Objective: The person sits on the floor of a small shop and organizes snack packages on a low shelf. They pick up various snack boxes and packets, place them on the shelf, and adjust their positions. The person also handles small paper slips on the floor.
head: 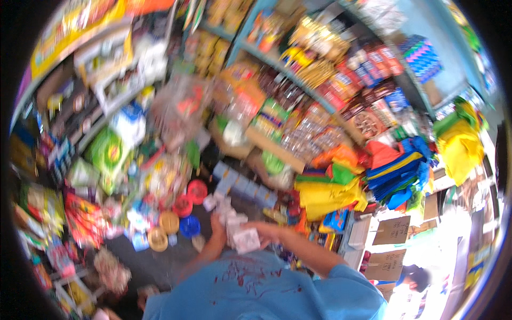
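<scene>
Low in front of my blue shirt, both hands are around a cluster of small whitish boxes or packets point(236, 226). My left hand point(216, 234) lies along the cluster's left side. On its right side, my right hand point(264, 234) has its fingers against the nearest packet. Motion blur hides the exact finger contacts. A row of grey-blue boxes point(244, 186) lies just beyond. To the left are red round lids or containers point(197, 192), a blue one point(189, 227) and tan ones point(169, 222).
Shelves point(288, 72) packed with packaged goods rise ahead. Folded yellow cloth or bags point(330, 196) and blue ones point(396, 172) jut out at the right. Cardboard signs with writing point(386, 266) stand lower right, near a person's head point(417, 278). Bagged goods point(108, 156) crowd the left.
</scene>
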Demonstrator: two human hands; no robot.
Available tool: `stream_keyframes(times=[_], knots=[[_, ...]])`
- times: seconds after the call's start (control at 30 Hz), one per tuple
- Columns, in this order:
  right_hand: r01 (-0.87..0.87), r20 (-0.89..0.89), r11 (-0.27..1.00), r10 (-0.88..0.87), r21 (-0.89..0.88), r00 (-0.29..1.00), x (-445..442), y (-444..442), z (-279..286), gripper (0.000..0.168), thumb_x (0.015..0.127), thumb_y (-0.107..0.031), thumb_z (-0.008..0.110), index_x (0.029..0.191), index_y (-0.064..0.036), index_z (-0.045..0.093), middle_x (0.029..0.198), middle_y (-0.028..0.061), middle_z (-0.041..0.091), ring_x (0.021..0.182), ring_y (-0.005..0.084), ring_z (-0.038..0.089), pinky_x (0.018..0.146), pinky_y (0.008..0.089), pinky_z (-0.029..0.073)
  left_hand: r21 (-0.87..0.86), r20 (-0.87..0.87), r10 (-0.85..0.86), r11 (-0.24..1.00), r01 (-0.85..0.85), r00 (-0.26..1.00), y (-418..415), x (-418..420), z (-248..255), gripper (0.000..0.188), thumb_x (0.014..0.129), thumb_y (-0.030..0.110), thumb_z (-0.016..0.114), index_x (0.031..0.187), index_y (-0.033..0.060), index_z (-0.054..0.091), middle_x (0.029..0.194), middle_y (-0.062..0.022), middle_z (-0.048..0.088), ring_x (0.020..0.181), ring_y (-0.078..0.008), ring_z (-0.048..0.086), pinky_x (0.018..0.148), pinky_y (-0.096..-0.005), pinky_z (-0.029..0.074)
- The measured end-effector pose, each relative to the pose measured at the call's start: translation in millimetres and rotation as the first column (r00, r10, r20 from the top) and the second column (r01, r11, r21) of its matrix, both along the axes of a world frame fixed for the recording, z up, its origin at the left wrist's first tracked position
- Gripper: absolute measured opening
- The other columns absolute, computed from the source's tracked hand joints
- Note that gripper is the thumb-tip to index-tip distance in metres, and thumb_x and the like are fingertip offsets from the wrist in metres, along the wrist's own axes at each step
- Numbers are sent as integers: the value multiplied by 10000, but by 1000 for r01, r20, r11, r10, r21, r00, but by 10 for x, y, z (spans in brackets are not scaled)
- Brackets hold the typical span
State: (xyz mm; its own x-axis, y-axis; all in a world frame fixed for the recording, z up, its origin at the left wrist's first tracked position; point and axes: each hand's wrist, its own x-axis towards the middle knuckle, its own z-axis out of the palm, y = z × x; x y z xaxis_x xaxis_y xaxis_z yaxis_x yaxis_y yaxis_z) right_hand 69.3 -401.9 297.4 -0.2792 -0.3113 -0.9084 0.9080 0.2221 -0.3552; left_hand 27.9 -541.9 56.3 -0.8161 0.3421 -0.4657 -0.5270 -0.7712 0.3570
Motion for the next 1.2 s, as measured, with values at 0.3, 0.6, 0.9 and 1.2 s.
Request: stream_keyframes(times=[0.3, 0.6, 0.9, 1.2], knots=[[193, -544, 966, -71, 170, 836, -48, 84, 449, 852, 883, -510, 764, 1524, -89, 393, 1360, 90, 602, 1202, 222, 602, 942, 387, 550, 96, 88, -170, 982, 161, 982, 128, -595, 310, 604, 887, 449, 397, 1236, 17, 634, 1214, -196, 676, 1130, -401, 643, 1043, -527, 477], [769, -936, 635, 307, 68, -171, -747, 827, 2484, 775, 699, -229, 941, 1312, -15, 517, 1249, 123, 595, 1118, 252, 632, 883, 378, 570, 283, -443, 150, 959, -21, 884, 1121, -2514, 3589, 474, 903, 247, 580, 1342, 87, 495, 1290, -100, 594, 1216, -278, 594, 1024, -454, 498], [426, -817, 892, 130, -150, -561, -990, 1508, 3023, 911, 719, -124, 925, 1466, -16, 414, 1312, 168, 620, 1197, 250, 632, 1002, 400, 537, 199, -961, 192, 980, 12, 196, 1695, -2558, 6349, 708, 874, 192, 561, 1521, 25, 329, 1340, -147, 573, 1222, -263, 592, 1039, -380, 477], [619, -340, 667, 517, -415, -785, -2159, 2271, 3227, 767, 739, 105, 751, 1429, 10, 430, 1310, 167, 494, 1236, 287, 519, 1021, 389, 470, 500, -735, -84, 603, -622, -673, 1990, -2373, 7648, 765, 805, 152, 723, 1486, 29, 399, 1395, -195, 474, 1290, -332, 502, 1105, -401, 406]])
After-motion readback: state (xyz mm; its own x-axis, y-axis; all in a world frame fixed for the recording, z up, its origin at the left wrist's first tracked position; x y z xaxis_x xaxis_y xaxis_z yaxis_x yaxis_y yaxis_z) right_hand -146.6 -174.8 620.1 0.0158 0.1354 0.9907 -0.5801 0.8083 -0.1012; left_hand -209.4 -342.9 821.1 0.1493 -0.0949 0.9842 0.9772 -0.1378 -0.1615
